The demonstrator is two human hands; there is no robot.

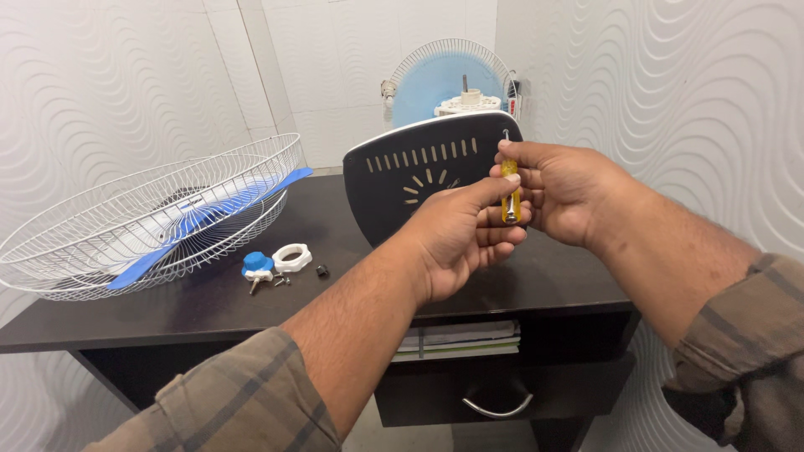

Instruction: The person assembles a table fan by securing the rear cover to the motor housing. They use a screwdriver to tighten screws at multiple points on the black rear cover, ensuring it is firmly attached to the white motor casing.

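Both my hands meet above the dark desk [209, 297], holding a small screwdriver with a yellow see-through handle [510, 194]. My right hand [565, 191] wraps the handle from the right, and its metal shaft pokes up above the fingers. My left hand [465, 234] pinches the handle from the left with thumb and fingers. Just behind the hands stands a black vented fan motor cover with a white rim [410, 172], tilted upright on the desk.
A white wire fan guard [126, 213] holding blue fan blades [201, 222] lies at the desk's left. A blue knob [257, 264], a white ring nut [293, 256] and loose screws sit mid-desk. Another fan guard with the motor [448, 79] stands behind. Papers and a drawer are below.
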